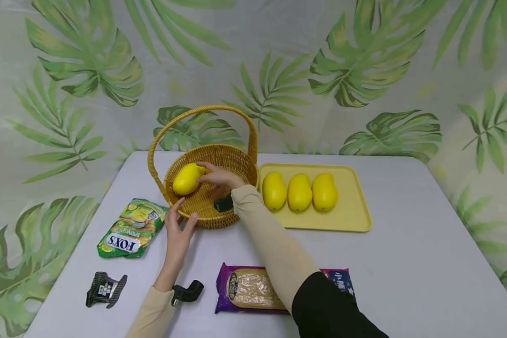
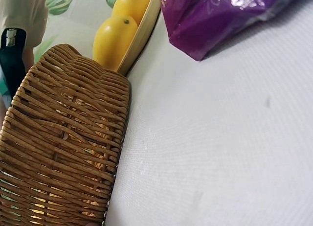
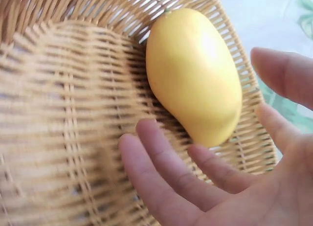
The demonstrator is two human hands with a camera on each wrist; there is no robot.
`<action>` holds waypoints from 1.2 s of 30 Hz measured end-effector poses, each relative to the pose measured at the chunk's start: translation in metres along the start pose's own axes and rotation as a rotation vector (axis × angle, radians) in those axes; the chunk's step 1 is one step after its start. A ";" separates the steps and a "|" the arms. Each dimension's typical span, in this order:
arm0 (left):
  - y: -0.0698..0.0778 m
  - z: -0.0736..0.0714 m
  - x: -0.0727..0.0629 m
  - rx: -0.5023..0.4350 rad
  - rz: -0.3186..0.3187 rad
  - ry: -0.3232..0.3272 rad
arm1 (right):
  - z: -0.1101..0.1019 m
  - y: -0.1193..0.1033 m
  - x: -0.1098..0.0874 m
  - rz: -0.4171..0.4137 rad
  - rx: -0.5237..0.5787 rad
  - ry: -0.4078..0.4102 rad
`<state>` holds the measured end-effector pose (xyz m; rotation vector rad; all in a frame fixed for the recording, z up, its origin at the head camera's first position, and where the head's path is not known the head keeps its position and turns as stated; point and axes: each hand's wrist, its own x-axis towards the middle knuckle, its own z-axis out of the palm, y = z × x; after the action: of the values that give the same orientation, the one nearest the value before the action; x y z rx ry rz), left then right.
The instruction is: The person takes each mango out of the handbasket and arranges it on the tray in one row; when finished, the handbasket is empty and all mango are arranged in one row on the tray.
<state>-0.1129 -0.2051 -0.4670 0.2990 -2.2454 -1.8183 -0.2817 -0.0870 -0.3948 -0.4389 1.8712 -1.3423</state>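
Note:
A yellow mango (image 1: 188, 179) lies against the left inner side of the brown wicker basket (image 1: 213, 221). My right hand (image 1: 220, 179) is inside the basket beside the mango. In the right wrist view, the fingers and thumb of this hand (image 3: 210, 187) are spread around the narrow end of the mango (image 3: 193, 74), not closed on it. At the basket's front left, my left hand (image 1: 178, 241) touches the outer wall and rim with extended fingers and thumb. The left wrist view shows the woven wall (image 2: 68, 138) up close, with that hand almost wholly out of frame.
Three mangoes (image 1: 300, 192) lie on a yellow tray (image 1: 346, 220) right of the basket. A green Fox's bag (image 1: 131, 227) and a small black packet (image 1: 105, 289) lie left. The purple-wrapped package (image 1: 253, 288) lies in front, partly under the right arm, by another packet (image 1: 341, 281).

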 end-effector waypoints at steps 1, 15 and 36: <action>0.000 0.000 0.000 -0.001 -0.002 -0.001 | 0.002 0.000 0.001 0.014 0.019 0.000; -0.001 0.000 0.001 0.002 0.018 0.013 | 0.030 -0.001 0.015 0.002 0.257 0.042; 0.003 0.001 -0.001 -0.028 0.003 -0.009 | 0.035 -0.001 0.014 -0.039 0.173 0.078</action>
<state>-0.1124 -0.2038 -0.4646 0.2827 -2.2235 -1.8512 -0.2647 -0.1197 -0.4042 -0.3400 1.7979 -1.5532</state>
